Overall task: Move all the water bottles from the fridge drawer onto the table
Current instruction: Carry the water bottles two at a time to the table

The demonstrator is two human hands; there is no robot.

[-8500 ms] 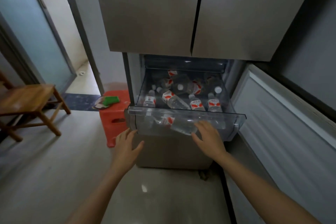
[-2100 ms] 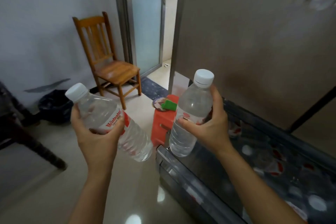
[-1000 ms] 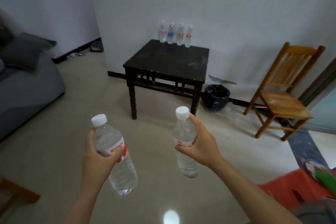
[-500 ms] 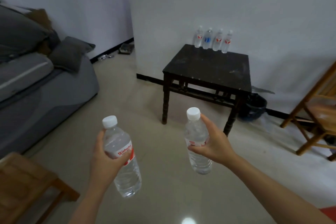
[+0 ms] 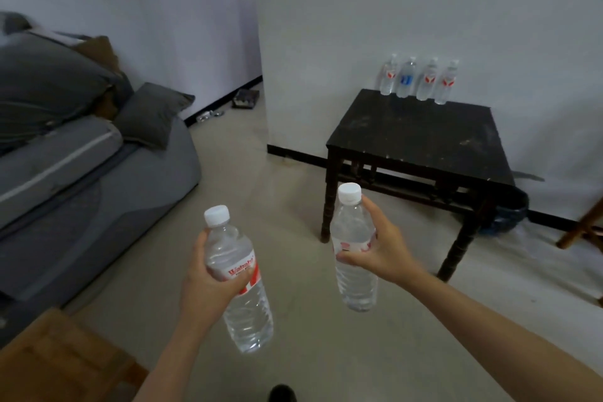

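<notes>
My left hand (image 5: 208,287) grips a clear water bottle (image 5: 239,287) with a white cap and a red label, tilted slightly. A second clear bottle (image 5: 354,258) stands upright in the grip of my right hand (image 5: 381,254). Both bottles hang in the air above the floor. Ahead to the right is a dark square wooden table (image 5: 421,140). Several water bottles (image 5: 419,81) stand in a row along its far edge by the wall, one with a blue label. The fridge drawer is out of view.
A grey sofa (image 5: 75,153) with cushions fills the left side. A wooden stool (image 5: 62,362) sits at the lower left. A dark bin (image 5: 509,212) stands behind the table's right leg, and a wooden chair leg (image 5: 584,228) shows at the right edge.
The view has swung from the fridge to the room and the table has drawn nearer and moved right. Both hands still hold their bottles in front of me.
</notes>
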